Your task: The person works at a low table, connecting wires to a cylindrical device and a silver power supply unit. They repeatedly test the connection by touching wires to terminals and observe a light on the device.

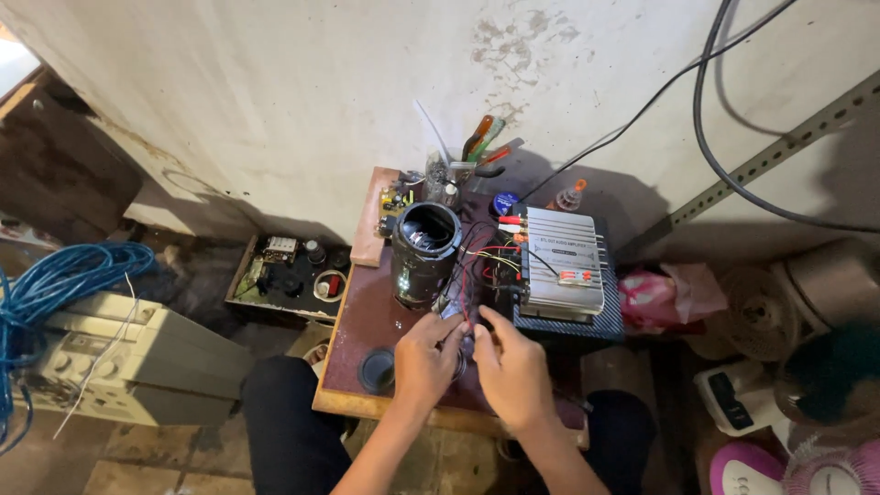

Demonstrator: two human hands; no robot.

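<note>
My left hand (427,359) and my right hand (510,368) meet over the middle of a small dark-red wooden table (359,323), fingers pinched together on a small part and thin wires (469,266) that run to a black cylindrical speaker housing (424,252) lying open end up. The pinched part itself is hidden by my fingers. Right of the wires sits a silver amplifier box (561,261) with red, yellow and black leads at its left side.
A round black cap (377,369) lies on the table's near left. A jar of tools (456,167) stands at the back by the wall. A tray of parts (289,275), a beige box (128,357) and blue cable (55,280) lie left.
</note>
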